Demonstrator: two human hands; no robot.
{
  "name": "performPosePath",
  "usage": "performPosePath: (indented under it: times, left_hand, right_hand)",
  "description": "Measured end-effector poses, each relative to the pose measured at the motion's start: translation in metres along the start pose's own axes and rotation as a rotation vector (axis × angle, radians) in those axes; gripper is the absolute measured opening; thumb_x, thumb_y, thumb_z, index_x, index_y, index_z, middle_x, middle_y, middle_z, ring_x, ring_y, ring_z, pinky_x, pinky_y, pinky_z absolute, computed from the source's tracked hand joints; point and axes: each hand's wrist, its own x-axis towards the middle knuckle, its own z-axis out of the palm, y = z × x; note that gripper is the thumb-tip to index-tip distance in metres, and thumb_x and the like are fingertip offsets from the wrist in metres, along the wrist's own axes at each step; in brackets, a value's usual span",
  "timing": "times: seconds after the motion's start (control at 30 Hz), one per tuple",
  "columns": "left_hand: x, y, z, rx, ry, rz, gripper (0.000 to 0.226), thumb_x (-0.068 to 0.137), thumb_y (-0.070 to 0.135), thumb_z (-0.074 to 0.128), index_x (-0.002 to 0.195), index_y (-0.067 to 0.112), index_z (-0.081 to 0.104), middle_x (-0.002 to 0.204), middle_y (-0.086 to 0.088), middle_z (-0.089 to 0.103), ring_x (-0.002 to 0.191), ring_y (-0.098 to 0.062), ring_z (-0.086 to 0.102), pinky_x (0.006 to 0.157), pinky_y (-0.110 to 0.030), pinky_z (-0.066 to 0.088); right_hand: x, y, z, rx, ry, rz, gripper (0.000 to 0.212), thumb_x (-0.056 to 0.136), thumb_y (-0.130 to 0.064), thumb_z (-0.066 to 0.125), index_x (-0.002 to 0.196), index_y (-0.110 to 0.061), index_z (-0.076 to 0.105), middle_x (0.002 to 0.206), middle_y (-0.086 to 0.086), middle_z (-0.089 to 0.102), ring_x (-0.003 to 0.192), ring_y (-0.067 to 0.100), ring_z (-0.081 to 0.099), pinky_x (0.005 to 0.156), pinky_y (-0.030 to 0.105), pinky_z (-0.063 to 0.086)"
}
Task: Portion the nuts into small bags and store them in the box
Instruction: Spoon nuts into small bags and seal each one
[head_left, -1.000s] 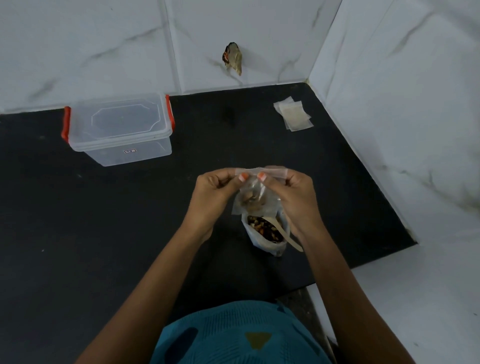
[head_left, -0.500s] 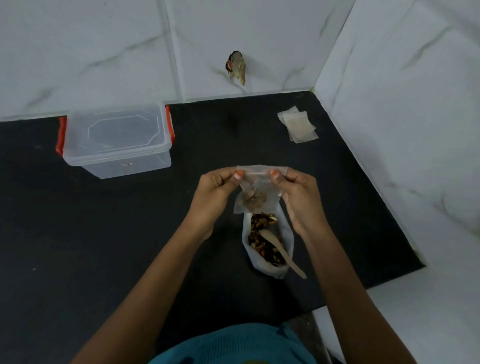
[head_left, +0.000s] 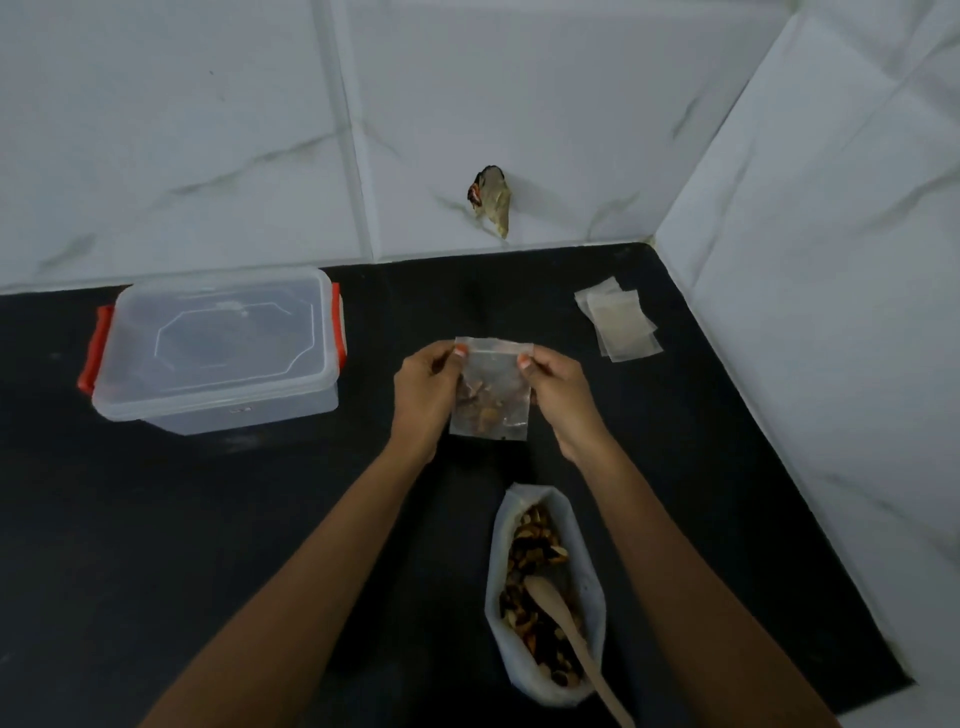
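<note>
small bag (head_left: 491, 410) with nuts pinched at its top corners by fingers (head_left: 451, 358) of left hand (head_left: 423, 397) and right hand (head_left: 558, 397), above black desk (head_left: 260, 519); lidded box (head_left: 218, 353) well left, open nut sack (head_left: 589, 597) with wooden spoon (head_left: 553, 605) nearer.

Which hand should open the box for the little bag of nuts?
Left, probably. The box, lid on, sits to the left, nearer the left hand. Both hands pinch the small bag, so the right hand could hold it alone.
</note>
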Motion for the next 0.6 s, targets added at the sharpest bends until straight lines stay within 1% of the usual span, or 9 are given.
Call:
performPosePath:
  times: [0.07, 0.13, 0.2, 0.27, 0.37, 0.4, 0.43, 0.5, 0.6]
  left_hand:
    - [0.019, -0.007, 0.004, 0.034, 0.073, 0.001, 0.021, 0.096, 0.016, 0.046, 0.111, 0.012, 0.06, 0.107, -0.004, 0.063, 0.097, -0.015, 0.063, 0.083, -0.033, 0.054]
    - [0.038, -0.012, 0.006, 0.067, 0.144, -0.014, 0.022, 0.096, 0.015, 0.046, 0.112, 0.009, 0.059, 0.107, -0.007, 0.062, 0.099, -0.02, 0.063, 0.084, -0.036, 0.055]
    - [0.057, -0.015, 0.006, 0.096, 0.197, -0.042, 0.023, 0.096, 0.016, 0.046, 0.113, 0.007, 0.059, 0.109, -0.009, 0.061, 0.1, -0.02, 0.062, 0.085, -0.037, 0.055]
    - [0.076, -0.018, 0.005, 0.116, 0.242, -0.068, 0.025, 0.095, 0.016, 0.047, 0.116, 0.006, 0.057, 0.114, -0.01, 0.06, 0.1, -0.018, 0.061, 0.085, -0.034, 0.054]
    - [0.097, -0.022, -0.001, 0.092, 0.315, -0.118, 0.027, 0.093, 0.017, 0.051, 0.118, 0.008, 0.051, 0.116, -0.007, 0.056, 0.095, -0.011, 0.055, 0.074, -0.022, 0.049]
    - [0.103, -0.023, -0.003, 0.09, 0.331, -0.137, 0.027, 0.092, 0.017, 0.053, 0.118, 0.009, 0.05, 0.116, -0.008, 0.056, 0.094, -0.01, 0.054, 0.071, -0.02, 0.047]
    - [0.109, -0.025, -0.005, 0.101, 0.342, -0.15, 0.026, 0.092, 0.017, 0.054, 0.117, 0.009, 0.05, 0.116, -0.008, 0.055, 0.093, -0.01, 0.054, 0.071, -0.02, 0.046]
    - [0.117, -0.029, -0.009, 0.141, 0.363, -0.167, 0.025, 0.091, 0.014, 0.054, 0.116, 0.009, 0.051, 0.118, -0.01, 0.055, 0.095, -0.012, 0.054, 0.076, -0.022, 0.045]
    - [0.124, -0.03, -0.011, 0.204, 0.36, -0.183, 0.027, 0.09, 0.009, 0.054, 0.117, 0.008, 0.05, 0.12, -0.011, 0.054, 0.103, -0.018, 0.056, 0.084, -0.026, 0.047]
  right_hand:
    - [0.023, 0.005, 0.01, -0.052, 0.109, -0.076, 0.014, 0.091, -0.006, 0.052, 0.097, -0.013, 0.063, 0.094, 0.008, 0.065, 0.076, 0.007, 0.059, 0.068, 0.016, 0.05]
    - [0.046, 0.008, 0.02, -0.089, 0.199, -0.118, 0.015, 0.087, -0.005, 0.06, 0.101, -0.007, 0.063, 0.091, 0.007, 0.066, 0.073, 0.004, 0.059, 0.064, 0.01, 0.049]
    - [0.067, 0.009, 0.029, -0.106, 0.233, -0.13, 0.019, 0.084, -0.006, 0.064, 0.102, -0.005, 0.058, 0.084, -0.001, 0.062, 0.07, 0.0, 0.057, 0.061, 0.007, 0.048]
    - [0.086, 0.008, 0.038, -0.134, 0.23, -0.143, 0.02, 0.084, -0.006, 0.064, 0.102, -0.006, 0.055, 0.08, -0.006, 0.057, 0.069, 0.0, 0.055, 0.062, 0.009, 0.048]
    - [0.109, 0.009, 0.05, -0.189, 0.206, -0.167, 0.012, 0.084, -0.004, 0.063, 0.094, -0.005, 0.057, 0.082, -0.001, 0.057, 0.072, 0.006, 0.055, 0.063, 0.012, 0.047]
    - [0.116, 0.01, 0.054, -0.21, 0.195, -0.174, 0.008, 0.084, -0.004, 0.063, 0.091, -0.005, 0.058, 0.082, 0.002, 0.059, 0.074, 0.008, 0.056, 0.065, 0.013, 0.047]
    - [0.121, 0.012, 0.057, -0.229, 0.183, -0.18, 0.006, 0.084, -0.003, 0.063, 0.088, -0.004, 0.06, 0.084, 0.005, 0.061, 0.076, 0.01, 0.056, 0.068, 0.018, 0.049]
    - [0.129, 0.015, 0.061, -0.265, 0.158, -0.193, 0.004, 0.084, -0.002, 0.063, 0.088, -0.003, 0.062, 0.089, 0.01, 0.064, 0.079, 0.012, 0.058, 0.073, 0.025, 0.051]
    - [0.137, 0.019, 0.062, -0.357, 0.129, -0.211, 0.008, 0.085, -0.006, 0.062, 0.092, -0.002, 0.064, 0.092, 0.01, 0.066, 0.082, 0.013, 0.06, 0.074, 0.023, 0.049]
